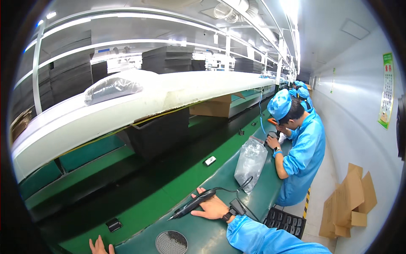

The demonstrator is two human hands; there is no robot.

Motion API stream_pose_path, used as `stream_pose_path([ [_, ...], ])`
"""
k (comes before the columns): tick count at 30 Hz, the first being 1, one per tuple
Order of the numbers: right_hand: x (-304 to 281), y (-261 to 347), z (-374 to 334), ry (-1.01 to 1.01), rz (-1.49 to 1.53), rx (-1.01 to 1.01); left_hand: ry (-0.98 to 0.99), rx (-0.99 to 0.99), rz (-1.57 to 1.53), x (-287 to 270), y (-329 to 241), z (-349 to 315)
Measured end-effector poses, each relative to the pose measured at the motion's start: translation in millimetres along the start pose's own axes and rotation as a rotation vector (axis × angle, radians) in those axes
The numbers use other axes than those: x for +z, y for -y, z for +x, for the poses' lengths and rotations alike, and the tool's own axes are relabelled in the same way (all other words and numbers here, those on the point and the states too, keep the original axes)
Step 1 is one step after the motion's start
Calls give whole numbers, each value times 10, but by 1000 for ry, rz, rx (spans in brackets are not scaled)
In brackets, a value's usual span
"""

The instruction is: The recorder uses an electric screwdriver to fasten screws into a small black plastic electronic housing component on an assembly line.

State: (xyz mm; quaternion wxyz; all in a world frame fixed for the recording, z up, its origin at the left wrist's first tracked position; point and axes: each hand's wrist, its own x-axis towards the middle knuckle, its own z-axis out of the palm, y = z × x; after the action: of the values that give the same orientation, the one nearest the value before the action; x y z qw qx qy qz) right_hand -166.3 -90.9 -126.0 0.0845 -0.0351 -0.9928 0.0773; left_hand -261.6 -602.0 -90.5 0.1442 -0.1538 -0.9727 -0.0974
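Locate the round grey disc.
At the head view's lower edge, left of centre, the round grey disc lies on the green bench, between the left hand and right hand.

Right forearm (260, 236) angled in from lower right, right fingers (198, 213) extended; left fingers (100, 243) splayed, partly cropped.

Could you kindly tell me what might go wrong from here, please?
The slim black pointed tool rests against the right hand, so its exposed tip might scratch the smooth green work surface. Its thin black cable loops beside the crumpled clear plastic bag; a tug could snag it.
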Motion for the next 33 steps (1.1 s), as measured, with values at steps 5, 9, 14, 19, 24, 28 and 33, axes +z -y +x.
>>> stream_pose_path([
  [5,-38,71,-1,-1,-92,11,27,51,39,-82,84,-243],
  [9,-62,120,38,32,-112,15,72,121,57,-253,35,-446],
  [14,-17,109,55,60,-142,12,128,279,6,-274,-96,-659],
  [19,-10,88,82,77,-68,1,147,298,-98,-254,20,-724],
  [24,-57,104,82,122,-113,41,268,254,-188,-277,67,-713],
  [28,-21,83,93,93,-82,55,389,208,-128,-352,27,-644],
  [33,-20,67,123,104,-62,72,418,179,-165,-247,65,-597],
])
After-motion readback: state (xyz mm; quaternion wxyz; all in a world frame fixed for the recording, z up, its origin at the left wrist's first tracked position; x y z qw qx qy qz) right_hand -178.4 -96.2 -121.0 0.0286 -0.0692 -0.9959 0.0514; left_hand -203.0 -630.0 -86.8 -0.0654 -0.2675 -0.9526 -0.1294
